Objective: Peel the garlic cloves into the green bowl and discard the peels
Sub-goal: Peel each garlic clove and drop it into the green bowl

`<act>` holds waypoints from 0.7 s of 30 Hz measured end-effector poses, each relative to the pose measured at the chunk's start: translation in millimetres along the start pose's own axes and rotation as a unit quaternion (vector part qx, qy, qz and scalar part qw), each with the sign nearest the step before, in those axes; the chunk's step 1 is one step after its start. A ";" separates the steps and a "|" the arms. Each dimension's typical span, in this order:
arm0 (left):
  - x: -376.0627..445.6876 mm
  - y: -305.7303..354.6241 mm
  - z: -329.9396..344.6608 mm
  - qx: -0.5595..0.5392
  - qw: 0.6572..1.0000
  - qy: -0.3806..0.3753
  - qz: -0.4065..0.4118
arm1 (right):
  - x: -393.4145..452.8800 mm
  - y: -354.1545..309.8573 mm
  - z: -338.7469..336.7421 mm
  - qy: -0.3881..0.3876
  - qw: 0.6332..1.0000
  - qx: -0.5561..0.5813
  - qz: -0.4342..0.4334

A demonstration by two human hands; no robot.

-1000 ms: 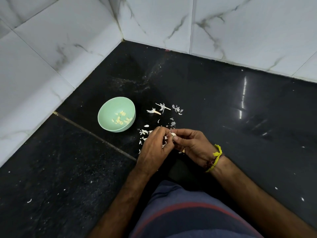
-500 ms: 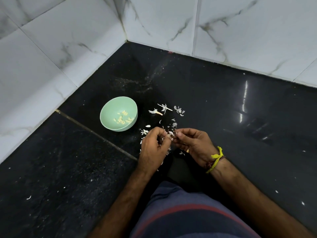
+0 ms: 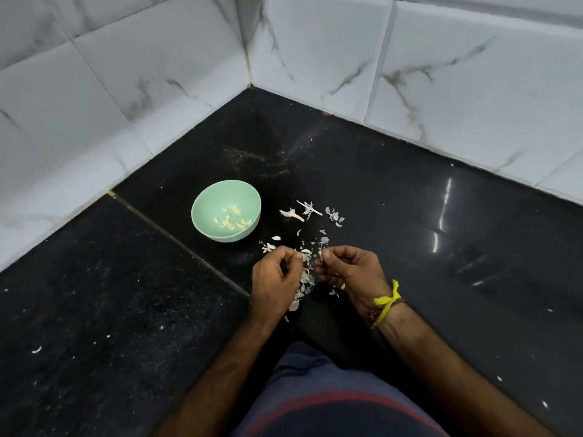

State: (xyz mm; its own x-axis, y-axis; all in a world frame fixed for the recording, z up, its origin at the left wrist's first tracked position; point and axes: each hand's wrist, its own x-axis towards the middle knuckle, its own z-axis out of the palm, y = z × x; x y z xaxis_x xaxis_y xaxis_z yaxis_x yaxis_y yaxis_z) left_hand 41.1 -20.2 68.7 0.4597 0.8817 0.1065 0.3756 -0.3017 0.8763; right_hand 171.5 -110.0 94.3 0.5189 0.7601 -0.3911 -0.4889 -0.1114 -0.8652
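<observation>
A green bowl [image 3: 202,205] stands on the black floor with several peeled garlic cloves [image 3: 230,219] in it. To its lower right my two hands hover just above the floor, a small gap between them. My right hand [image 3: 351,271] pinches a small white garlic clove [image 3: 320,255] between thumb and fingertip. My left hand [image 3: 274,277] has its fingers curled and pinches a scrap of garlic peel [image 3: 299,255]. Loose peels [image 3: 304,279] lie on the floor between and under the hands.
More peels and a stem piece [image 3: 310,211] are scattered on the floor right of the bowl. White marble-look walls [image 3: 315,52] meet in a corner behind. My knee in blue cloth [image 3: 331,398] is at the bottom. A yellow thread [image 3: 386,302] circles my right wrist.
My hands, pressed together on the clove a second ago, have drawn slightly apart. The camera has tilted, so the bowl and corner sit a little differently in view.
</observation>
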 end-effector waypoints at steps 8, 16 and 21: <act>22.6 -44.7 9.3 0.180 0.981 -0.038 0.065 | 27.2 -12.1 9.0 0.022 0.999 -0.046 -0.008; 24.0 -68.1 15.6 0.146 0.984 0.000 0.100 | 59.1 -16.4 50.1 0.017 0.963 -0.252 -0.098; 24.4 -69.4 19.1 0.153 0.981 0.020 0.115 | 100.8 -21.5 114.8 -0.024 0.908 -0.373 -0.190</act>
State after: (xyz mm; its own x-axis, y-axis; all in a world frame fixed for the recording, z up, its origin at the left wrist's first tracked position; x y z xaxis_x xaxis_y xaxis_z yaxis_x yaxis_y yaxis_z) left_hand 41.6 15.3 1.5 0.5312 0.7889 0.3091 0.4917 -0.5841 0.6457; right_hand 153.8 42.6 109.5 0.5107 0.8595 -0.0220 0.3393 -0.2250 -0.9134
